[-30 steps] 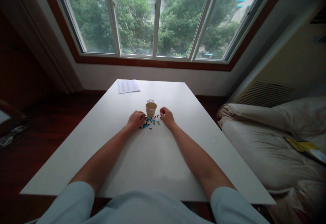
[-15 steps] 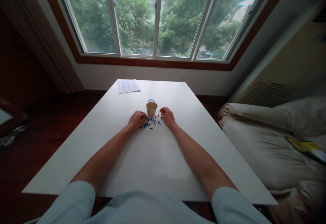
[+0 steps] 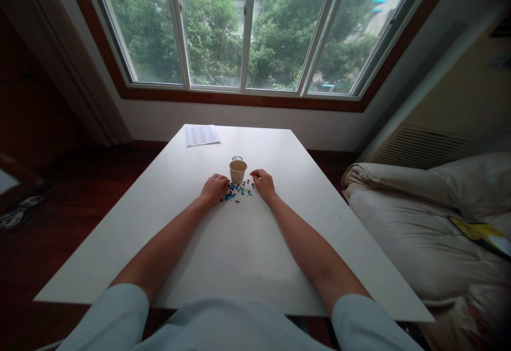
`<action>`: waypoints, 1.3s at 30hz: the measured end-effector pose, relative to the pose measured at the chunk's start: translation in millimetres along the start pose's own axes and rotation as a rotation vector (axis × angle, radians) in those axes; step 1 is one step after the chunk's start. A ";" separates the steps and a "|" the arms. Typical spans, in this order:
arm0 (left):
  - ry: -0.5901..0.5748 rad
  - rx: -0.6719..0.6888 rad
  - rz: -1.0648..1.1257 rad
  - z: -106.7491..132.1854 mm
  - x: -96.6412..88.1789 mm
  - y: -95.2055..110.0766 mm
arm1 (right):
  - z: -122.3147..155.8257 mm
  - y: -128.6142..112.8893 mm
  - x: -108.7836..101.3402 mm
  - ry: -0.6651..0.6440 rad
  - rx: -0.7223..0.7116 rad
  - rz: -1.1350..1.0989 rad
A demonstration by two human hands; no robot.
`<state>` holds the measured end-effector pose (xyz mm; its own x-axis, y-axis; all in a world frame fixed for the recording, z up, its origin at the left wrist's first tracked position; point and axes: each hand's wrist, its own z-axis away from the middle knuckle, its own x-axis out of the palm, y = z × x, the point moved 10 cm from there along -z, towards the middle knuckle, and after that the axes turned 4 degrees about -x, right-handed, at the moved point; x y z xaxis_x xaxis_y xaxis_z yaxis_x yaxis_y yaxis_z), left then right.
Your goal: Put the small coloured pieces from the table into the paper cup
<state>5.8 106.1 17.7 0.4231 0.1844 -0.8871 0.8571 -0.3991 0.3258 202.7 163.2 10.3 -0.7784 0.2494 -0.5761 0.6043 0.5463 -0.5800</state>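
A tan paper cup stands upright near the middle of the white table. In front of it lie many small beads or pieces, blue, yellow and dark red; their exact kind is too small to tell. My left hand rests on the tabletop just left of the pieces, its fingers loosely bent and nothing seen in them. To the right of the cup lies my right hand, fingers loosely apart and pointing towards the cup. Neither hand touches the cup.
Behind the cup lies a thin dark loop-shaped thing. Printed sheets of paper are at the table's far left corner. A cushioned sofa stands to the right, and a wide window is beyond the table.
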 end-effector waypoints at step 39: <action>0.014 0.039 -0.137 2.1 -1.9 10.5 | 7.4 -74.8 -16.3 0.084 -0.295 0.058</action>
<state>13.3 99.7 22.1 0.3072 0.2520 -0.9177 0.8951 -0.4040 0.1887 171.4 112.4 58.8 -0.7626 0.3460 -0.5466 0.5827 0.7344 -0.3481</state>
